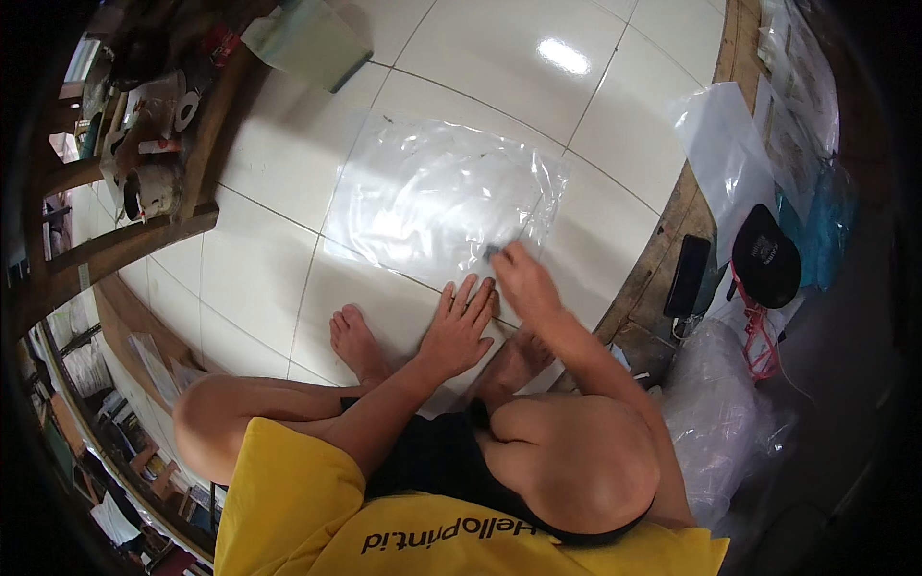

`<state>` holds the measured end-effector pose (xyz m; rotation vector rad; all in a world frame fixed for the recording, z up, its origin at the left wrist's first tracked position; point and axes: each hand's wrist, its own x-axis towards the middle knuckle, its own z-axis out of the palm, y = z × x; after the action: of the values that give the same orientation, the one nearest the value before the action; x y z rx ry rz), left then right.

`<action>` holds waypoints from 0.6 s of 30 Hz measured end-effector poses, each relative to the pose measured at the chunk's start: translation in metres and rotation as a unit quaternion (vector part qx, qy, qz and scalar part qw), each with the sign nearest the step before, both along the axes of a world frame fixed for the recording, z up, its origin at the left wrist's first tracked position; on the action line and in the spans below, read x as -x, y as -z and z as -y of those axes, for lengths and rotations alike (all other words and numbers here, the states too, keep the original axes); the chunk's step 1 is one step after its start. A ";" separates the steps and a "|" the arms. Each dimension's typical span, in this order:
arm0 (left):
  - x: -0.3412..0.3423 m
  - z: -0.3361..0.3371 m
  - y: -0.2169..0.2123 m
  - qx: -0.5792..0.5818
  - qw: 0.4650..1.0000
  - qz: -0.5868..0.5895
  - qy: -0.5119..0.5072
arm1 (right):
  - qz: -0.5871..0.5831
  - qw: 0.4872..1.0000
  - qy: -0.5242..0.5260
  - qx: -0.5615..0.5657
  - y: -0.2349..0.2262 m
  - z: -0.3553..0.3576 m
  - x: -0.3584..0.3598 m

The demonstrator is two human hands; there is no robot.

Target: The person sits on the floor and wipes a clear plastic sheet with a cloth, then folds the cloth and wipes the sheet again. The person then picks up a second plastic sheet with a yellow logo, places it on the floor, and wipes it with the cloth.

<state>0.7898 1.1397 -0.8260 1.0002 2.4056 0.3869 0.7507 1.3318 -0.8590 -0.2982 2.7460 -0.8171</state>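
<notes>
A large clear plastic sheet [437, 192] lies flat on the white tiled floor [279, 163] in front of me. My left hand [459, 326] rests flat with fingers spread on the sheet's near edge. My right hand [519, 278] is closed around a small dark object [492, 252], which it presses onto the plastic near the lower right part of the sheet. What the dark object is cannot be made out. My bare feet [357, 338] and bent knees sit just behind the hands.
A low wooden bench [197, 144] with jars, tape and clutter stands at the left. At the right lie a dark phone [688, 275], a black cap [765, 252], clear plastic bags [720, 403] and more sheets [725, 144]. Shelves of papers fill the lower left.
</notes>
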 end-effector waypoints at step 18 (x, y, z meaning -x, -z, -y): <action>-0.001 0.001 0.003 0.025 0.999 -0.020 0.016 | -0.005 1.000 0.008 0.009 0.000 0.005 0.008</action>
<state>0.7910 1.1386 -0.8290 1.0330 2.4189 0.2965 0.7425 1.3269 -0.8591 -0.2857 2.7552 -0.8467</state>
